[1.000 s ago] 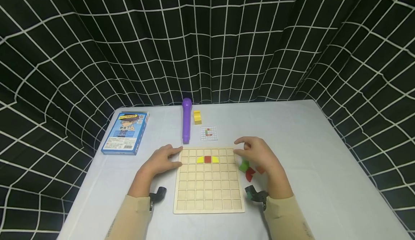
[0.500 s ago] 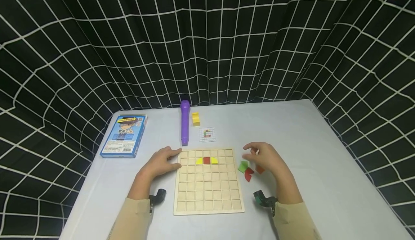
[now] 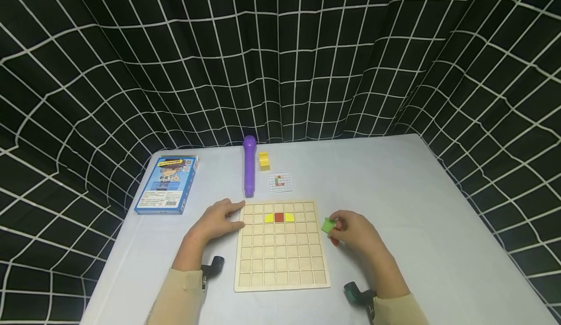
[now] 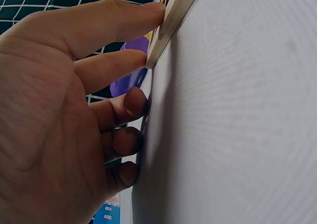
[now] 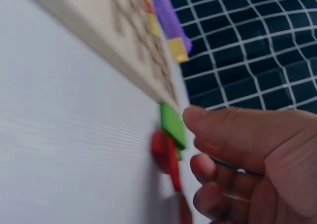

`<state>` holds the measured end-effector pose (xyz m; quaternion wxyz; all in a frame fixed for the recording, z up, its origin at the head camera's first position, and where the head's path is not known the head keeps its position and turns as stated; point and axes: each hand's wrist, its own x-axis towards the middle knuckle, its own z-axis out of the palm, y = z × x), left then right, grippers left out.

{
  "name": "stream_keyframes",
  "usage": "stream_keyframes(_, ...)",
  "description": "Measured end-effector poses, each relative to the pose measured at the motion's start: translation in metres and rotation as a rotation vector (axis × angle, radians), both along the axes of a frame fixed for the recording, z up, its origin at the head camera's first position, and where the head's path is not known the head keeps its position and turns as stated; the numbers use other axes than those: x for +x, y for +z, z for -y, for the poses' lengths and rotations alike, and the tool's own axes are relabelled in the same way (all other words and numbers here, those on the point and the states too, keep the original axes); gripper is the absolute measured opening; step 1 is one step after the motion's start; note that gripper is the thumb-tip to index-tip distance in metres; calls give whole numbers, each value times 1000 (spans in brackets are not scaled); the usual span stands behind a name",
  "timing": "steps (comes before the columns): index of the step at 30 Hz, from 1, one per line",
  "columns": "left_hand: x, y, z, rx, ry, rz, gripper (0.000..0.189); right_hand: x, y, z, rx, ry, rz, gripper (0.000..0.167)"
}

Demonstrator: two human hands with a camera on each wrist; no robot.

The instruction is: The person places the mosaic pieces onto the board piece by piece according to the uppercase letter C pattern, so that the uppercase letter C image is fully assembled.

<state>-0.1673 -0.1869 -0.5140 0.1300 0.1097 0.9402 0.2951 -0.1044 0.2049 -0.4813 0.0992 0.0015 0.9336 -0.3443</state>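
Observation:
A wooden grid board [image 3: 282, 261] lies in the middle of the head view. Near its far side, a red square [image 3: 279, 217] sits between two yellow curved-edged pieces [image 3: 289, 217]. My left hand [image 3: 215, 222] rests thumb and index fingertip against the board's left edge; its other fingers are loosely bent in the left wrist view. Right of the board, my right hand [image 3: 357, 230] reaches down over loose green [image 3: 327, 225] and red [image 3: 335, 242] pieces, partly hiding them. In the right wrist view its thumb hovers by a green piece [image 5: 171, 125], fingers loosely bent.
Beyond the board lie a pattern card [image 3: 280, 182], a yellow block [image 3: 264, 161] and a purple microphone-shaped stick [image 3: 249, 166]. A blue box [image 3: 167, 184] lies at the far left of the white table. A black curtain [image 3: 280, 62] with white grid lines surrounds the table.
My right hand has moved from the board's far right corner, first rightward, then down toward me onto the loose pieces. My left hand stays at the board's left edge.

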Motion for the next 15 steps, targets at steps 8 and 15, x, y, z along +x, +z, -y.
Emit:
stream_keyframes(8,-1,-1,1,3,-6,-3,71,4,-12,15,139,-38,-89,36)
stream_keyframes(15,-1,2,1,13,-20,-15,71,2,-12,15,191,-33,-139,32)
